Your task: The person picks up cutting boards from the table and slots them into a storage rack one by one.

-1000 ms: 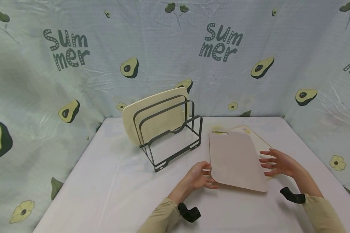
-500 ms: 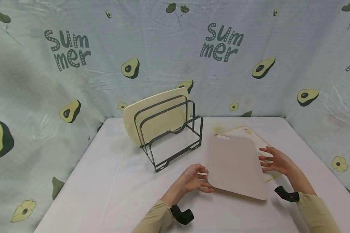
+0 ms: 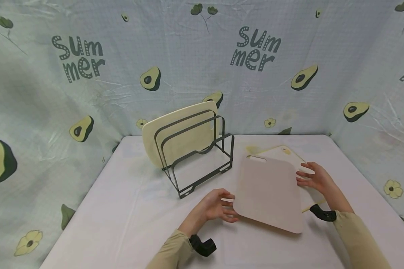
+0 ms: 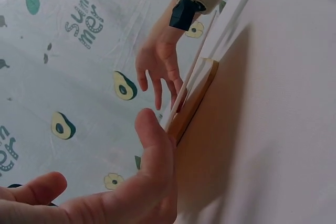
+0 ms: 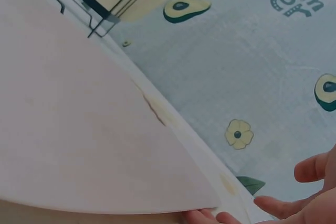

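A pale pink cutting board [image 3: 269, 194], with a handle cut-out at its far end, is tilted above the table between my hands. The fingers of my left hand [image 3: 219, 205] touch its left edge, thumb apart. At its right edge is my right hand [image 3: 313, 177]; the right wrist view puts those fingertips [image 5: 202, 216] at the board's rim, with the thumb away from it. Partly covered beneath lies a cream cutting board [image 3: 311, 196] with a yellow edge. From the left wrist view, the thin pink board [image 4: 193, 65] stands slightly above the thicker-edged one.
A black wire rack [image 3: 205, 178] stands left of the boards, with another cream cutting board [image 3: 188, 140] leaning upright in its rear slot. A white cloth covers the table [image 3: 128, 224]. Behind hangs a printed curtain [image 3: 188, 48]. A black camera [image 3: 202, 245] sits on the left wrist.
The pink board has shifted toward me and a little left, uncovering more of the cream board. My left hand has moved left with it. My right hand has slid farther up its right edge.
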Demonstrator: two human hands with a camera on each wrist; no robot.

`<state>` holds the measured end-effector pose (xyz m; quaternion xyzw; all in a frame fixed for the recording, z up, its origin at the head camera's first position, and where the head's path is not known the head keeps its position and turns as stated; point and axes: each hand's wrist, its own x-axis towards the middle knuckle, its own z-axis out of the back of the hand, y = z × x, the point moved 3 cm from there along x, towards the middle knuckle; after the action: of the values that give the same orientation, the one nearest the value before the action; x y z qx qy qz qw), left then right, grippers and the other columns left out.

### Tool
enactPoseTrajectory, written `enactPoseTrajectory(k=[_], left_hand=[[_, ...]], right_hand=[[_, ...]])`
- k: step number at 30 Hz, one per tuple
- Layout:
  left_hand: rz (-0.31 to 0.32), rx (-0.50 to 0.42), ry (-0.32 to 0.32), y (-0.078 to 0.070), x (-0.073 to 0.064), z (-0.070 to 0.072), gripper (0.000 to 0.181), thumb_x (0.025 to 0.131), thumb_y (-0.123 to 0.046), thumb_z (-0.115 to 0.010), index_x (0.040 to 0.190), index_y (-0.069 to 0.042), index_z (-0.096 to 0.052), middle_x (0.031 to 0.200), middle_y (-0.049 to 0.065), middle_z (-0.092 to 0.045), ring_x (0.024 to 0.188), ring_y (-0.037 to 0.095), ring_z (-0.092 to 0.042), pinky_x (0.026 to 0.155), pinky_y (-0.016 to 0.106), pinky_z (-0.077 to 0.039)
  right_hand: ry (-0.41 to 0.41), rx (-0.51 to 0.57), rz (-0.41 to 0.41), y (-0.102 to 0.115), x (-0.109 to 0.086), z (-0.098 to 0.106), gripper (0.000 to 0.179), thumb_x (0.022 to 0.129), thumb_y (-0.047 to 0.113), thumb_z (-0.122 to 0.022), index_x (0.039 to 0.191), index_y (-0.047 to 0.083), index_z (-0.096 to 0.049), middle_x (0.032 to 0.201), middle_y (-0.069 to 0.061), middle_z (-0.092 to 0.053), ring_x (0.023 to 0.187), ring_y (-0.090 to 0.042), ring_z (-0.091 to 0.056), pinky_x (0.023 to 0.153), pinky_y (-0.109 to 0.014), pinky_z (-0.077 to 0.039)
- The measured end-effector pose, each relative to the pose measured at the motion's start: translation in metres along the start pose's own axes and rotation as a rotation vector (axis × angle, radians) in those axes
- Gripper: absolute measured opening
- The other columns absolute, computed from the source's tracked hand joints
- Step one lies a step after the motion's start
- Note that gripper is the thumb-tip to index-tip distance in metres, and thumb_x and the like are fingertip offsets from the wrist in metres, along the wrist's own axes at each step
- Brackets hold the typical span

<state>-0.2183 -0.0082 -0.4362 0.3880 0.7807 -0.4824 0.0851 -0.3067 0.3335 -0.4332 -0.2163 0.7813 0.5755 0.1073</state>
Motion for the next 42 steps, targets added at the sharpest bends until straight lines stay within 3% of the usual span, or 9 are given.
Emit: enactPoseTrajectory(k=[4, 7, 11, 18, 21, 26, 32, 36, 42], left_hand=[[0.006, 0.02, 0.008, -0.003, -0.003, 0.005, 0.049, 0.089, -0.024, -0.033, 0.128, 0.005, -0.031, 0.136, 0.029, -0.018, 0.123, 0.053, -0.026, 0.1, 0.059, -0.026], [0.008, 0.018, 0.026, -0.006, -0.005, 0.009, 0.052, 0.089, -0.025, -0.032, 0.132, 0.004, -0.028, 0.137, 0.03, -0.017, 0.124, 0.053, -0.025, 0.102, 0.057, -0.024], [-0.003, -0.041, 0.042, -0.01, -0.009, 0.014, 0.053, 0.089, -0.023, -0.03, 0.135, 0.003, -0.024, 0.138, 0.033, -0.012, 0.126, 0.053, -0.021, 0.104, 0.056, -0.021], [-0.075, -0.158, -0.002, -0.017, -0.017, 0.024, 0.053, 0.089, -0.018, -0.028, 0.134, 0.007, -0.014, 0.134, 0.031, -0.019, 0.128, 0.048, -0.021, 0.102, 0.06, -0.02], [-0.127, -0.207, -0.051, -0.019, -0.021, 0.029, 0.055, 0.089, -0.016, -0.028, 0.134, 0.011, -0.011, 0.135, 0.035, -0.016, 0.128, 0.049, -0.019, 0.101, 0.061, -0.02], [-0.202, -0.25, -0.123, -0.021, -0.026, 0.035, 0.055, 0.089, -0.012, -0.029, 0.135, 0.01, -0.012, 0.141, 0.034, -0.008, 0.125, 0.058, -0.016, 0.096, 0.065, -0.021], [-0.203, -0.241, -0.08, -0.024, -0.03, 0.037, 0.058, 0.089, -0.012, -0.028, 0.141, -0.002, -0.005, 0.148, 0.021, 0.002, 0.121, 0.063, -0.016, 0.093, 0.069, -0.018], [-0.21, -0.219, -0.079, -0.025, -0.032, 0.037, 0.06, 0.089, -0.013, -0.027, 0.142, -0.003, -0.001, 0.147, 0.025, 0.005, 0.123, 0.06, -0.015, 0.095, 0.068, -0.018], [-0.237, -0.235, -0.143, -0.028, -0.037, 0.042, 0.062, 0.089, -0.011, -0.029, 0.14, 0.001, 0.004, 0.139, 0.041, 0.0, 0.127, 0.055, -0.011, 0.098, 0.065, -0.017]], right_hand=[[-0.037, 0.099, 0.008, 0.004, 0.006, -0.002, 0.047, 0.094, 0.034, -0.03, 0.135, 0.016, -0.019, 0.132, -0.023, -0.017, 0.083, -0.022, -0.058, 0.081, -0.044, -0.047], [-0.035, 0.114, 0.009, 0.005, 0.008, -0.002, 0.037, 0.094, 0.033, -0.03, 0.128, 0.019, -0.029, 0.127, -0.018, -0.027, 0.082, -0.022, -0.058, 0.077, -0.042, -0.048], [0.012, 0.046, 0.002, 0.003, 0.009, -0.003, 0.023, 0.095, 0.031, -0.027, 0.107, 0.022, -0.044, 0.113, -0.006, -0.039, 0.088, -0.019, -0.054, 0.078, -0.04, -0.047], [0.085, -0.086, 0.008, -0.001, 0.007, -0.004, 0.029, 0.096, 0.033, -0.026, 0.093, 0.027, -0.054, 0.117, -0.002, -0.037, 0.095, -0.023, -0.048, 0.081, -0.041, -0.048], [0.101, -0.117, -0.001, -0.002, 0.003, -0.005, 0.029, 0.096, 0.032, -0.024, 0.092, 0.027, -0.053, 0.127, -0.011, -0.03, 0.09, -0.022, -0.053, 0.082, -0.042, -0.048], [0.13, -0.152, -0.013, -0.004, -0.004, -0.008, 0.031, 0.097, 0.032, -0.022, 0.092, 0.028, -0.052, 0.141, -0.024, 0.003, 0.087, -0.023, -0.057, 0.083, -0.044, -0.048], [0.114, -0.213, -0.016, -0.007, -0.01, -0.009, 0.033, 0.096, 0.035, -0.021, 0.093, 0.028, -0.053, 0.142, -0.026, 0.009, 0.087, -0.025, -0.057, 0.083, -0.043, -0.049], [0.082, -0.271, -0.018, -0.01, -0.011, -0.006, 0.032, 0.096, 0.036, -0.022, 0.103, 0.023, -0.05, 0.139, -0.028, 0.0, 0.086, -0.024, -0.058, 0.083, -0.042, -0.049], [0.047, -0.333, -0.021, -0.013, -0.011, 0.002, 0.038, 0.096, 0.036, -0.022, 0.116, 0.011, -0.042, 0.117, -0.015, -0.037, 0.086, -0.021, -0.059, 0.083, -0.039, -0.049]])
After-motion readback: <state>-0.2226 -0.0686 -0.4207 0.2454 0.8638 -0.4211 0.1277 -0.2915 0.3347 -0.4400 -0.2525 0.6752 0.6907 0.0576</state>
